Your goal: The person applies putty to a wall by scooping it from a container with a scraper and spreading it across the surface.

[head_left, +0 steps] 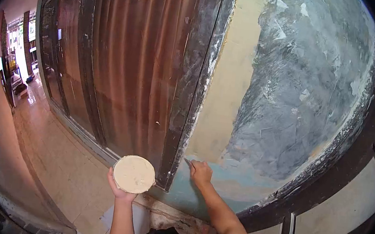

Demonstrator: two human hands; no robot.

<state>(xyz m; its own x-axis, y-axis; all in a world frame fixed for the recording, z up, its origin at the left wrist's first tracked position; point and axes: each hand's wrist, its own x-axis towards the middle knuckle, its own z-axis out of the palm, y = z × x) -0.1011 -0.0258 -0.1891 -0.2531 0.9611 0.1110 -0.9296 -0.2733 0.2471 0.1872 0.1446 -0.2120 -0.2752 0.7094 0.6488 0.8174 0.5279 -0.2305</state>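
My left hand (119,189) is wrapped round the side of a round tub (134,174) of smooth cream putty, its surface facing me. Closed round a small putty knife (187,161), my right hand (201,173) is at the wall, the thin blade near the lower end of a cream putty band (228,80). That band runs up beside the dark door frame (199,91). To its right is a grey, patchy wall surface (290,96). Pale blue-green paint (244,182) shows below. Most of the knife's handle is hidden in my fingers.
A glazed dark door (132,74) with a reddish-brown curtain behind the glass stands left of the band. Tiled floor (56,144) leads to a bright opening at far left. A dark panelled surface with pale panels (338,206) curves along the right.
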